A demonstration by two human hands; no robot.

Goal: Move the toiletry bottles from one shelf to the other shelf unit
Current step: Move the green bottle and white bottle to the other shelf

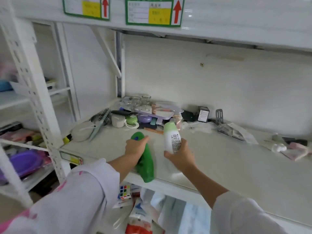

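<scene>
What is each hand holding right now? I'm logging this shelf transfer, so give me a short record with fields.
left hand: closed on green bottle, which is tilted, its base past the shelf's front edge
right hand: closed on white bottle with pale green cap, raised above the shelf
shelf: white, bare in front of the hands
clutter: hairbrush and glass jars at the back

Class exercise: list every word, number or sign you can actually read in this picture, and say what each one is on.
No words or numbers can be read.
Right shelf sign: red up arrow; writing blurred.
Left shelf sign: red up arrow; writing blurred.
White bottle label: print too small.
Black box label: too small.
Shelf-edge tag: blurred.
</scene>
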